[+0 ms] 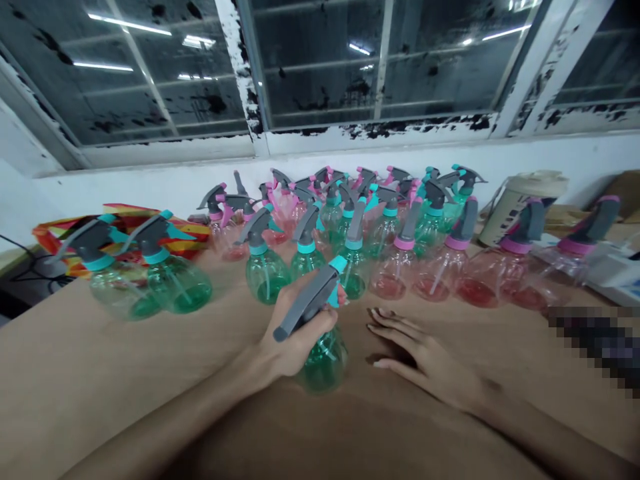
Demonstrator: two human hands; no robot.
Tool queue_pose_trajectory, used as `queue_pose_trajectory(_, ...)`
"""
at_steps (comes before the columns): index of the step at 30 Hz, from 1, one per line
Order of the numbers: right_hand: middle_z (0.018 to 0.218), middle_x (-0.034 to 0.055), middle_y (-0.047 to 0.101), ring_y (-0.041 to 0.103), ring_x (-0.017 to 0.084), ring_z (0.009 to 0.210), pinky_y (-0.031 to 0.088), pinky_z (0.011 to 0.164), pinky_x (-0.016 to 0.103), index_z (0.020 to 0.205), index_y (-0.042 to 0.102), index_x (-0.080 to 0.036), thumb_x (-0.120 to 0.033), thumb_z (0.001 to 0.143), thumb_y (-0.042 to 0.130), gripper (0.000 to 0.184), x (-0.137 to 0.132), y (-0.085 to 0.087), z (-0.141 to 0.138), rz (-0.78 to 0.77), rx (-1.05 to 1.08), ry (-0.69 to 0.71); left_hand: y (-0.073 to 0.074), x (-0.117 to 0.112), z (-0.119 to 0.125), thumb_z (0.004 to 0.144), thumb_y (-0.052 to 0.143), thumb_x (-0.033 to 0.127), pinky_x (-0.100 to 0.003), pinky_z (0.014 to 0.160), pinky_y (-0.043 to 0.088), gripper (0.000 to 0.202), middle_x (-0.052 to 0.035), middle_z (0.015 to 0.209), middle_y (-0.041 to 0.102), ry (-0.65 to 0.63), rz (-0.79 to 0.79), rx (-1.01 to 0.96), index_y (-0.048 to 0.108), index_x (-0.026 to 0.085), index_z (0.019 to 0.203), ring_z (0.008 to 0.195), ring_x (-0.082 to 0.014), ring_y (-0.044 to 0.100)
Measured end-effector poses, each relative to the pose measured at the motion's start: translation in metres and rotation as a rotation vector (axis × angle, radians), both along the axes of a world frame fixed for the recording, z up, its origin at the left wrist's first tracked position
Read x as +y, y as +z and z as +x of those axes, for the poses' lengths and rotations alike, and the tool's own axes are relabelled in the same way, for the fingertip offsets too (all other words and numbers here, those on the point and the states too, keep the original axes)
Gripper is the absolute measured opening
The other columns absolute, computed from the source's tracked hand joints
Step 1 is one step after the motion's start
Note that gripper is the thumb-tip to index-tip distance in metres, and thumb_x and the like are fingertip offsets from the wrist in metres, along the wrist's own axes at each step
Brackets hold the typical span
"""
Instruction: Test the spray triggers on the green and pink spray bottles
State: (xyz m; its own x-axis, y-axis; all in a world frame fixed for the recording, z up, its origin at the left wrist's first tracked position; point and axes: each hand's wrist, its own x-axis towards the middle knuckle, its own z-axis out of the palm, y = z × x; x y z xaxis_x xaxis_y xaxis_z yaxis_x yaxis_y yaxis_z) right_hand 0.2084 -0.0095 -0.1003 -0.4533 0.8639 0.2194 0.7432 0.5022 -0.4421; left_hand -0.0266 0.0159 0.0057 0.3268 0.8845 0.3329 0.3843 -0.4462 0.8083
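My left hand is wrapped around the neck of a green spray bottle, just below its grey and teal trigger head. The bottle is at the table's near middle, with green see-through plastic below the hand. To its right, my right hand rests low over the tabletop, fingers stretched out and holding nothing. Just beyond the hands stands a row of more spray bottles, green ones with teal collars at the left and middle, pink ones with pink collars towards the right.
Two green spray bottles stand apart at the left, before a red and yellow bag. Many more bottles crowd the back by the wall. A pale flask leans at the back right. A pixelated dark patch covers the right edge. Windows rise behind.
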Motion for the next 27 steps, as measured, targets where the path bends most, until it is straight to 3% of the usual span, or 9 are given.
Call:
queue_pose_trajectory(4, 0.143, 0.0035, 0.042, 0.034, 0.023, 0.133, 0.03, 0.11, 0.047, 0.133, 0.046, -0.027, -0.05, 0.086, 0.05, 0.053, -0.0009, 0.0016, 0.0007, -0.007, 0.022, -0.002, 0.0061, 0.001, 0.0017, 0.071, 0.048, 0.018, -0.026, 0.058, 0.043, 0.022, 0.0013, 0.073, 0.058, -0.057, 0.07, 0.042, 0.062, 0.025, 0.085, 0.063, -0.0149, 0.051)
queue_pose_trajectory(8, 0.144, 0.0038, 0.04, 0.033, 0.022, 0.134, 0.028, 0.111, 0.046, 0.135, 0.044, -0.025, -0.05, 0.088, 0.047, 0.054, -0.0014, 0.0046, 0.0019, -0.025, -0.008, 0.002, 0.0055, 0.001, 0.0018, 0.073, 0.049, 0.017, -0.027, 0.062, 0.045, 0.033, 0.002, 0.076, 0.059, -0.066, 0.096, 0.065, 0.063, 0.028, 0.101, 0.064, -0.015, 0.051)
queue_pose_trajectory(14, 0.143, 0.0027, 0.042, 0.032, 0.022, 0.134, 0.028, 0.111, 0.046, 0.135, 0.045, -0.028, -0.049, 0.088, 0.048, 0.051, -0.0025, 0.0071, 0.0029, -0.049, 0.023, 0.011, 0.0042, 0.0, 0.0034, 0.075, 0.05, 0.018, -0.029, 0.067, 0.048, 0.033, -0.0004, 0.09, 0.066, -0.079, 0.041, 0.028, 0.063, 0.026, 0.105, 0.072, -0.0168, 0.06)
queue_pose_trajectory(24, 0.144, 0.002, 0.041, 0.033, 0.022, 0.134, 0.029, 0.11, 0.047, 0.136, 0.042, -0.029, -0.048, 0.088, 0.049, 0.052, -0.0023, 0.0036, 0.0049, -0.024, 0.03, 0.021, -0.0002, 0.0008, 0.0044, 0.072, 0.052, 0.019, -0.031, 0.071, 0.051, 0.01, -0.0022, 0.08, 0.067, -0.032, 0.024, -0.008, 0.06, 0.023, 0.076, 0.078, -0.0191, 0.063)
queue_pose_trajectory(27, 0.143, 0.0019, 0.042, 0.034, 0.023, 0.133, 0.03, 0.11, 0.048, 0.136, 0.042, -0.03, -0.047, 0.088, 0.049, 0.051, -0.0026, 0.0035, 0.0044, -0.013, 0.049, 0.018, -0.0007, 0.002, 0.0031, 0.073, 0.053, 0.021, -0.03, 0.071, 0.052, 0.008, -0.0019, 0.077, 0.067, -0.037, -0.005, -0.02, 0.06, 0.023, 0.077, 0.076, -0.019, 0.064)
